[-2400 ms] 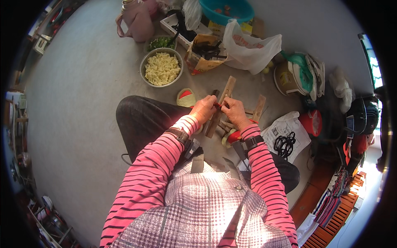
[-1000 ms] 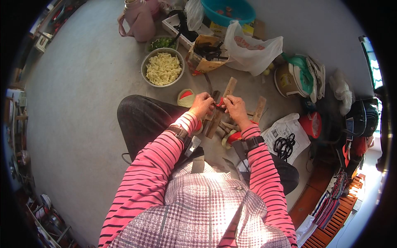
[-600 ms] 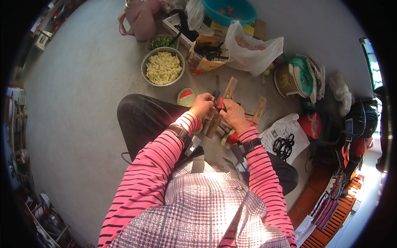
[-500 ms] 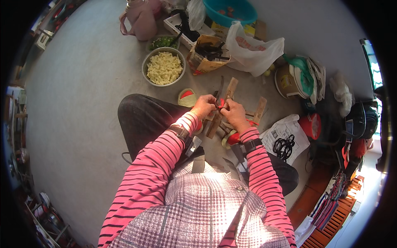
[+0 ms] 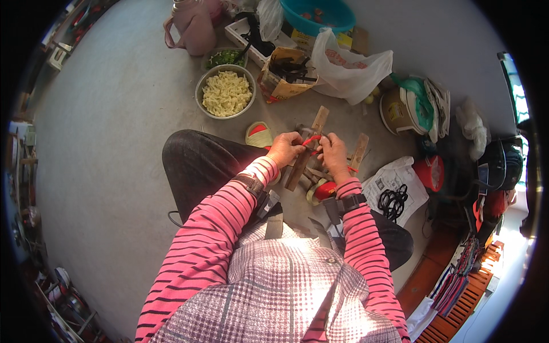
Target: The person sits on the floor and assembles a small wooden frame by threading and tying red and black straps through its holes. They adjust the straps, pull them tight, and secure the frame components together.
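Between my two hands runs a red cord or strip [image 5: 312,138], bent in a short arc. My left hand [image 5: 285,150] pinches its left part. My right hand [image 5: 333,156] has fingertips closed on its right part. Just beneath lies a wooden frame of rough slats; its long slat [image 5: 320,118] slants up past my fingers, and a shorter slat [image 5: 359,150] stands to the right. More red cord shows by my right wrist. A dark, thin piece near the long slat is partly hidden by my fingers. Slippers with red inside [image 5: 259,136] are on my feet beside the frame.
Ahead stand a metal bowl of pale shreds [image 5: 218,71], a box of dark strips [image 5: 278,90], a white plastic bag [image 5: 366,80] and a blue basin [image 5: 290,12]. On the right are a bucket [image 5: 394,114], a paper sheet [image 5: 413,201] with black cord [image 5: 393,204], and a red container [image 5: 429,173].
My hands have moved a little apart, the right one shifting right. More of the red cord shows between them now, stretched in an arc.
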Tool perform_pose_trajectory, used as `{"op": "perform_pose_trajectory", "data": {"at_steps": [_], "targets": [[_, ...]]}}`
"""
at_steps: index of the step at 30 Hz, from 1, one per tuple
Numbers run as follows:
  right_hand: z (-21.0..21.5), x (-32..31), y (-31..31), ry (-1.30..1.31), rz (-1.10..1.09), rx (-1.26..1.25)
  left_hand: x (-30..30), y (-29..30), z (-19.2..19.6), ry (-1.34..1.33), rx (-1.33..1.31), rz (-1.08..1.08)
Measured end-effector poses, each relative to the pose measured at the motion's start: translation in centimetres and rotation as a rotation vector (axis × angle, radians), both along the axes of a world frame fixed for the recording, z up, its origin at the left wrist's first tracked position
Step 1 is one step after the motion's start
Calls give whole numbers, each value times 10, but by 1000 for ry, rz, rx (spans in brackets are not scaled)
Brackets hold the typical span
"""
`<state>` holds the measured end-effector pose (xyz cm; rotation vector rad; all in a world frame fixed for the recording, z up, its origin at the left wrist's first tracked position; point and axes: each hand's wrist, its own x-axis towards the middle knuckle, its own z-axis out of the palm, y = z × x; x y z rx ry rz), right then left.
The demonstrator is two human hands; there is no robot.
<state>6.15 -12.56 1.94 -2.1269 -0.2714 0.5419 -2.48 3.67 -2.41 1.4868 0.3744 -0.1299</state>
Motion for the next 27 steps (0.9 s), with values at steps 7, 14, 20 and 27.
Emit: {"op": "perform_pose_trajectory", "data": {"at_steps": [7, 14, 20, 27], "targets": [[11, -12, -14, 234, -173, 383, 0, 0, 0, 53, -70, 20], [14, -18, -44, 238, -145, 434, 3, 6, -5, 152, -282, 7], [12, -26, -53, 255, -72, 409, 3, 6, -2, 157, -270, 12], [12, -39, -56, -3, 138, 14, 3, 6, -2, 218, -355, 83]]}}
